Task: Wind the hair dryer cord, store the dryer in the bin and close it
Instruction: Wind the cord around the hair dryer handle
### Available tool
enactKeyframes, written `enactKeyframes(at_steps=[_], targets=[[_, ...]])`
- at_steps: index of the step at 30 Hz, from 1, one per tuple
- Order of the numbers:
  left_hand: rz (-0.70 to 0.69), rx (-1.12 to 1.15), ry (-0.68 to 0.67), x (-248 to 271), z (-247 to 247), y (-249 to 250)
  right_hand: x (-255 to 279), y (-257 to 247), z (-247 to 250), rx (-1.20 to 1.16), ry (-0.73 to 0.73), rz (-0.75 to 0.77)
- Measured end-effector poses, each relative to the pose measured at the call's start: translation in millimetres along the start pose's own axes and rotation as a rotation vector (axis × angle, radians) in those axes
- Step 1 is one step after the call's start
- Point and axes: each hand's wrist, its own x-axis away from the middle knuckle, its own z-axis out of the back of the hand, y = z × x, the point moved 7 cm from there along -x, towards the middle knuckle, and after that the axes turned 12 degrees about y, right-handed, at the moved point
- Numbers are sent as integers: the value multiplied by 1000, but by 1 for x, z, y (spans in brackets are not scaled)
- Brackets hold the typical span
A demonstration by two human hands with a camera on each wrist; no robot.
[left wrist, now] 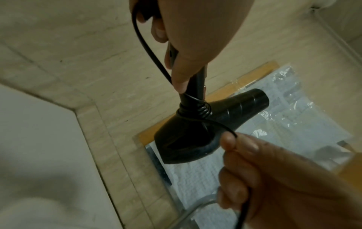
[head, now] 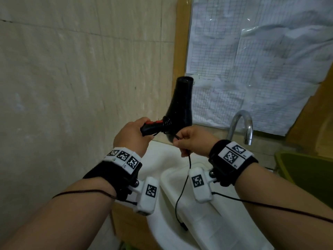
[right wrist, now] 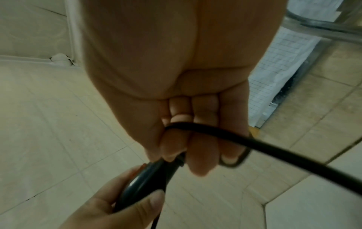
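Observation:
A black hair dryer (head: pixel 180 103) with red switches is held up over the sink, nozzle pointing up. My left hand (head: pixel 133 136) grips its handle (left wrist: pixel 195 80). Several turns of black cord (left wrist: pixel 195 110) are wound around the handle where it meets the body. My right hand (head: pixel 191 141) pinches the cord (right wrist: pixel 215 133) just below the dryer. The rest of the cord (head: pixel 182 192) hangs down to the plug (head: pixel 183 226) over the basin. A green bin (head: pixel 306 170) sits at the right edge, lid not seen.
A white sink (head: pixel 173 177) lies below the hands, with a chrome faucet (head: pixel 241 127) behind on the right. Plastic-covered sheets of paper (head: pixel 252 60) hang on the wall behind. Beige tiles (head: pixel 72 69) cover the left wall.

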Motion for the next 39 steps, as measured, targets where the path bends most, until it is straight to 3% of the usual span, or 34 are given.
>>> enactKeyframes(at_steps=[10, 21, 30, 39], targets=[[-187, -504, 16, -8, 12, -19, -12, -26, 19, 315, 72, 67], [-248, -581, -27, -8, 24, -17, -15, -38, 14, 558, 215, 197], [-291, -578, 45, -18, 43, 1, -16, -50, 24, 495, 420, 179], [-298, -577, 115, -23, 56, 8, -22, -78, 9, 126, 528, 222]])
